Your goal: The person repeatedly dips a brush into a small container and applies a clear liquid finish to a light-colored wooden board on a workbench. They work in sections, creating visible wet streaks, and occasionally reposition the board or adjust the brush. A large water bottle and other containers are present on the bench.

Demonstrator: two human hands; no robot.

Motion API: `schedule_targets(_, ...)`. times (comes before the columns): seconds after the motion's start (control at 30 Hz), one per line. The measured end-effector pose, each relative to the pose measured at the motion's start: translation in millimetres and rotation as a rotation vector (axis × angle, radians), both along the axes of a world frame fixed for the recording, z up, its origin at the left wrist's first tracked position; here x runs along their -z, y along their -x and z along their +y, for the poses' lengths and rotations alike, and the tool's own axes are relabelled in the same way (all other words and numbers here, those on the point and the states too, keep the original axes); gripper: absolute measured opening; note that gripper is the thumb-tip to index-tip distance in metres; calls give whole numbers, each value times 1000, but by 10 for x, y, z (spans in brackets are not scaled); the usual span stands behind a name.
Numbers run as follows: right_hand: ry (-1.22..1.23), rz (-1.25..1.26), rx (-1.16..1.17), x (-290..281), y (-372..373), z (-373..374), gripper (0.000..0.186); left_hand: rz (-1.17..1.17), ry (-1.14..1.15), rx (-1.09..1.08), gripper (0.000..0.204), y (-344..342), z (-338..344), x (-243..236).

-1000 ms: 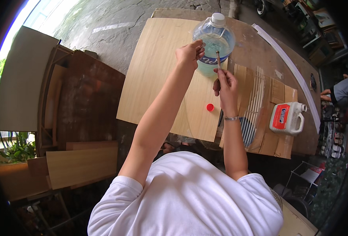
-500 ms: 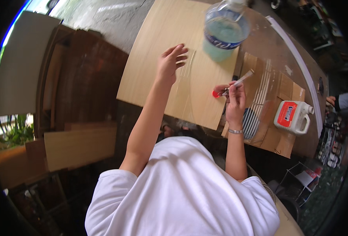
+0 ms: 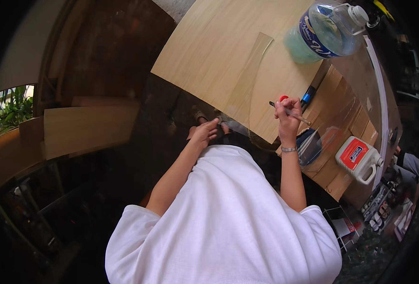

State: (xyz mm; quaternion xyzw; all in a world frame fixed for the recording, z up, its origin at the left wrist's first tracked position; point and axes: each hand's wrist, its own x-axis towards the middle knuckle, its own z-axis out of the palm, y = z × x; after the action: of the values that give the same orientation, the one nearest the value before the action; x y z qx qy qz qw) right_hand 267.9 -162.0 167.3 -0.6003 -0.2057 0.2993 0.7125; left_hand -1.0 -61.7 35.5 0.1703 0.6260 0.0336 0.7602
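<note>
My left hand [image 3: 205,130] hangs below the near edge of a pale wooden board [image 3: 200,42], fingers apart and holding nothing. Over the board's right edge, my right hand [image 3: 287,118] grips a thin brush-like tool [image 3: 303,119], slanted across my fingers. Just beyond that hand lies a red cap [image 3: 283,97], beside a black-and-blue object [image 3: 307,95]. A large water bottle [image 3: 330,33] with white cap and greenish liquid stands on the board's far right. A clear curved strip [image 3: 250,71] lies on the board.
A cardboard sheet [image 3: 337,94] at right bears clear plastic and a white jug [image 3: 356,160] with red label. A long white strip [image 3: 379,80] runs along the table. Another person [image 3: 410,165] is at far right. Wooden panels [image 3: 89,132] and plants [image 3: 13,109] are at left.
My left hand has moved from the bottle down toward my body. My right hand has moved away from the bottle, its tool now tilted crosswise. The view has shifted, raising the board in the picture.
</note>
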Motion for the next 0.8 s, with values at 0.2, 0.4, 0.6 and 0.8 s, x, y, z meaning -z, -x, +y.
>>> schedule_targets(0.2, 114, -13, 30, -16, -1, 153, 8, -300, 93, -116, 30, -311, -267, 32)
schedule_targets(0.4, 161, 13, 24, -18, 38, 172, 18, -348, -96, -220, 27, -270, -227, -95)
schedule_targets(0.6, 103, 27, 49, -34, 31, 240, 20, -305, -200, -231, 18, -178, -59, -303)
schedule_targets(0.8, 92, -68, 45, 8, 78, 382, 14, -328, -258, -243, 19, -77, 306, -353)
